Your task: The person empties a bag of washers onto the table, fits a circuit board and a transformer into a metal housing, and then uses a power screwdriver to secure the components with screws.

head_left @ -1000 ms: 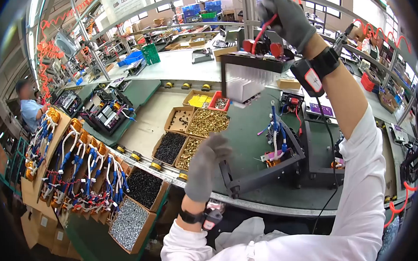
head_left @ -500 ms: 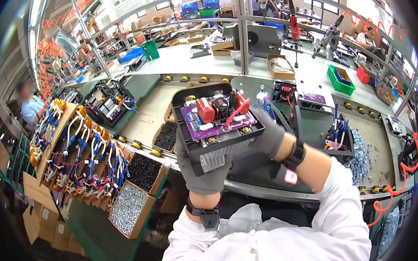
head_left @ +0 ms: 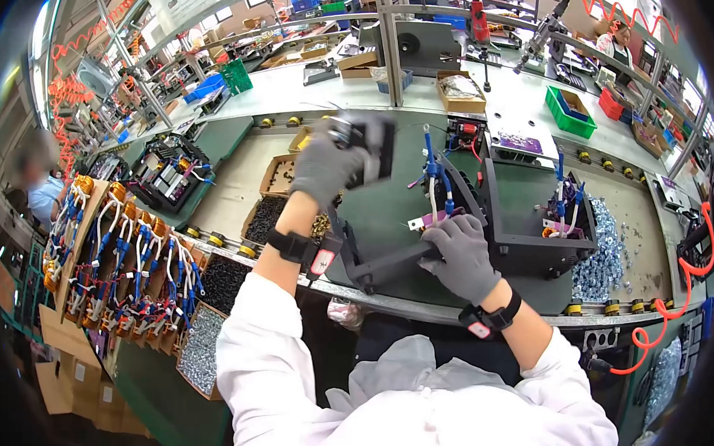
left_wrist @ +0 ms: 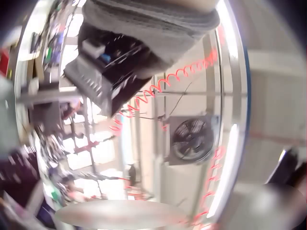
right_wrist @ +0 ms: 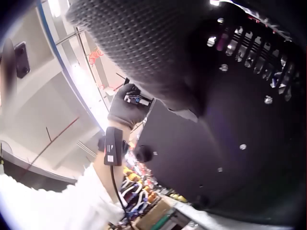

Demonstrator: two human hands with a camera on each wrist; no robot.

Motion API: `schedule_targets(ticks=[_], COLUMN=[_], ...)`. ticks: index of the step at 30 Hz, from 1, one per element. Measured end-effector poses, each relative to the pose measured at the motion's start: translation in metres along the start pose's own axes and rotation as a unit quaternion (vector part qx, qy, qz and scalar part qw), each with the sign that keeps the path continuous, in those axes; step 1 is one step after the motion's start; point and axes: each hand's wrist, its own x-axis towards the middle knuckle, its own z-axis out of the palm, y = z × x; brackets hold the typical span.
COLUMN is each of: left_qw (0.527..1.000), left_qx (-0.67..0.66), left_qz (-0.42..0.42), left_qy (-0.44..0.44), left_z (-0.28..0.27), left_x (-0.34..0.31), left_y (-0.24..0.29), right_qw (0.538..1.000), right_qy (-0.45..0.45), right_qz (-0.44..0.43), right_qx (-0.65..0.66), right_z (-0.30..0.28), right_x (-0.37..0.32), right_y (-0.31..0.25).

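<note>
In the head view, my gloved left hand [head_left: 323,170] grips a black-framed module [head_left: 375,149], blurred and raised above the bench. The left wrist view shows the module's dark body [left_wrist: 108,72] under the grey glove [left_wrist: 148,28]. My gloved right hand [head_left: 462,258] grips the edge of an open black metal chassis [head_left: 398,263] on the green bench, its thumb along the near side. Just beyond its fingers, blue and white cables [head_left: 432,176] rise from inside the chassis. The chassis's black panel [right_wrist: 192,158] with slots fills much of the right wrist view.
A second black chassis [head_left: 541,243] stands to the right, beside loose metal fasteners [head_left: 601,248]. At left are boxes of black screws [head_left: 226,283] and silver screws [head_left: 205,347], and a rack of wired coils [head_left: 124,273]. A red power screwdriver [head_left: 478,26] hangs overhead.
The module was between both hands in front of the body; the left hand has carried it forward, turning it. The right hand has left it and moved onto the black chassis.
</note>
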Motion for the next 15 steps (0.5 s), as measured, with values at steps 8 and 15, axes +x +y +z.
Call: schedule_targets(ticks=[8,15], left_qw=[0.843,0.837], left_qx=[0.34,0.209], left_qz=[0.117,0.051], left_qy=[-0.4,-0.503], left_z=[0.047,0.038], left_x=[-0.042,-0.025], left_y=[0.016,-0.004], right_qw=[0.999,0.998], right_qy=[0.039,0.052], right_qz=[-0.012,0.004], right_qx=[0.022,0.026], right_z=[0.001,0.009], right_x=[-0.02,0.011], right_y=[-0.002,0.007])
